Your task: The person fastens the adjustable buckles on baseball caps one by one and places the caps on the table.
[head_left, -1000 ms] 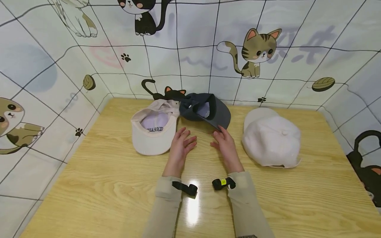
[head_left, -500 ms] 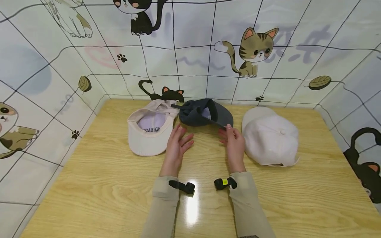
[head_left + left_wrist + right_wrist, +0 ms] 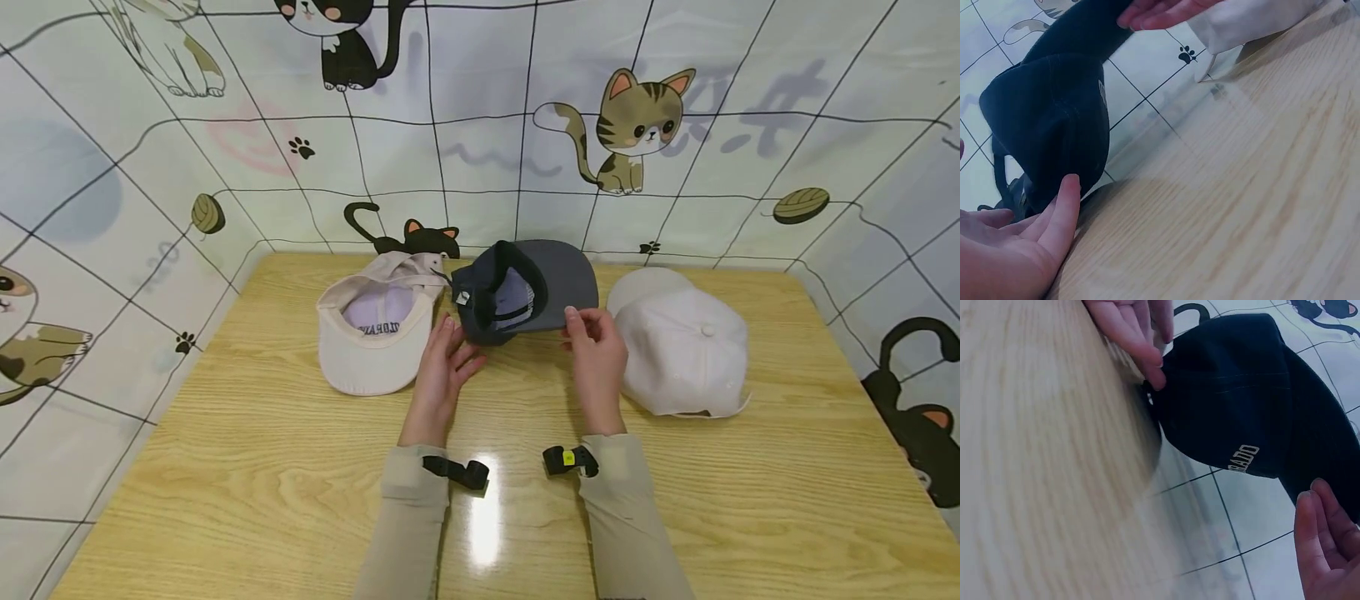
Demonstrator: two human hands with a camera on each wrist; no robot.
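Observation:
A dark navy baseball cap (image 3: pixel 566 279) is tilted with its opening toward me and its brim to the right, at the back middle of the table. The right hand (image 3: pixel 600 358) pinches the brim's front edge between thumb and fingers. The left hand (image 3: pixel 442 375) has its fingers extended, fingertips right at the crown's lower left side; in the left wrist view one finger (image 3: pixel 1066 200) overlaps the crown. Pale lettering (image 3: pixel 1244 458) shows on the crown in the right wrist view. Left of it, a cream cap (image 3: pixel 371 362) lies upside down, close to the left hand.
A white cap (image 3: pixel 686 350) sits crown up just right of the right hand. The wooden table (image 3: pixel 262 467) ends at a cat-patterned tiled backdrop (image 3: pixel 480 150) behind and on both sides. Black straps (image 3: pixel 457 473) are worn on both wrists.
The right hand has moved a little right along with the brim, and the dark cap has turned so its opening faces me more. The left hand stays nearly in place.

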